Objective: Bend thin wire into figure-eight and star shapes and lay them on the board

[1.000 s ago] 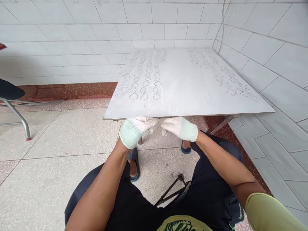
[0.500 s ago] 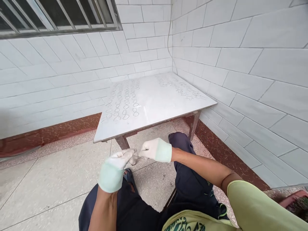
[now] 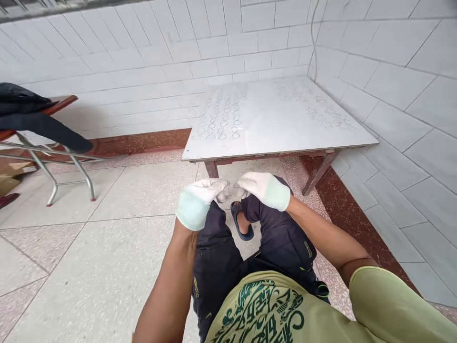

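Note:
My left hand (image 3: 207, 190), in a white glove with a mint cuff, is closed, with thumb and fingertips pinched together. My right hand (image 3: 256, 186), gloved the same way, faces it with its fingers also bent into a pinch. A thin wire (image 3: 229, 186) shows faintly at the small gap between the fingertips; its shape is too fine to make out. Both hands are held above my knees, just before the near edge of the white-topped table (image 3: 274, 128). On that table lie rows of thin figure-eight outlines (image 3: 228, 116) at the left and star-like outlines (image 3: 328, 114) at the right.
White tiled walls meet at a corner behind the table, with a cable (image 3: 313, 38) hanging there. At the left, dark clothing (image 3: 43, 124) lies over a metal-legged folding table (image 3: 76, 176), near a cardboard box (image 3: 14, 171). My sandalled foot (image 3: 243, 221) rests on the floor under my hands.
The view has turned left and down, bringing the folding table and dark clothing into sight. My hands, touching or nearly so before, are now slightly farther apart.

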`<state>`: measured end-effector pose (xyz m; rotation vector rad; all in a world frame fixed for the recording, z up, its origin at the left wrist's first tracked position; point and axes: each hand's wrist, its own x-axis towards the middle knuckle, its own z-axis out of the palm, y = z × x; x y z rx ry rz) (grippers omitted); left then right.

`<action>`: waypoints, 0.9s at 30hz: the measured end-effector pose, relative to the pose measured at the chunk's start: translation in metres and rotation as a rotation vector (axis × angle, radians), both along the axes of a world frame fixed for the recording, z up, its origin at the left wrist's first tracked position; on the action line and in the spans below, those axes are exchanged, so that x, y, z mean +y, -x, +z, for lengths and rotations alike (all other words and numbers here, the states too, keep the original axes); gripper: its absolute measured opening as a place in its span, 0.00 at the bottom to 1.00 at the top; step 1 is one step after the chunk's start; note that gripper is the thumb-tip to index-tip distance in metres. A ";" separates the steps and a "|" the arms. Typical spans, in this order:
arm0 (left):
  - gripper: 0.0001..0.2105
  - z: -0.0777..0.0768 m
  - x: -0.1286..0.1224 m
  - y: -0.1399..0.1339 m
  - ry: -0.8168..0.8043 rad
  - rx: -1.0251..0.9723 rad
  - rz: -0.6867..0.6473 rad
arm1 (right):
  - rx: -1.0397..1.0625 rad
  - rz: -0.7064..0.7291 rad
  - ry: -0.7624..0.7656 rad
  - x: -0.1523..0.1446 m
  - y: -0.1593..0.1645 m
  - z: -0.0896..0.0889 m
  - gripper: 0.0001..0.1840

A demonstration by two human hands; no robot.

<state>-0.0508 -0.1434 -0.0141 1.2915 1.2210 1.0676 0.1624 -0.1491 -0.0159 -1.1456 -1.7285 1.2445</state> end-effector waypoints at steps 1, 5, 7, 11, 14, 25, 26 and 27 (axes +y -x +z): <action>0.16 0.004 -0.001 -0.003 -0.001 0.012 -0.012 | 0.004 0.012 0.017 -0.001 0.000 0.001 0.14; 0.20 0.015 -0.001 -0.020 0.024 0.095 -0.102 | -0.004 0.008 0.053 -0.002 -0.003 0.004 0.12; 0.20 0.014 0.004 -0.028 0.043 0.139 -0.149 | -0.031 -0.040 0.044 0.001 -0.007 0.002 0.11; 0.18 0.003 0.016 -0.045 0.081 0.209 -0.157 | -0.046 -0.106 0.024 0.009 -0.023 -0.013 0.14; 0.15 -0.006 0.020 -0.053 0.098 0.205 -0.157 | -0.047 -0.150 -0.026 0.010 -0.034 -0.024 0.15; 0.16 -0.018 0.029 -0.053 0.091 0.169 -0.144 | -0.047 -0.119 0.092 0.019 -0.032 -0.032 0.14; 0.16 -0.023 0.031 -0.052 0.094 0.140 -0.120 | -0.028 -0.106 0.119 0.021 -0.031 -0.032 0.14; 0.16 -0.028 0.033 -0.051 0.096 0.113 -0.090 | -0.023 -0.098 0.121 0.022 -0.031 -0.031 0.13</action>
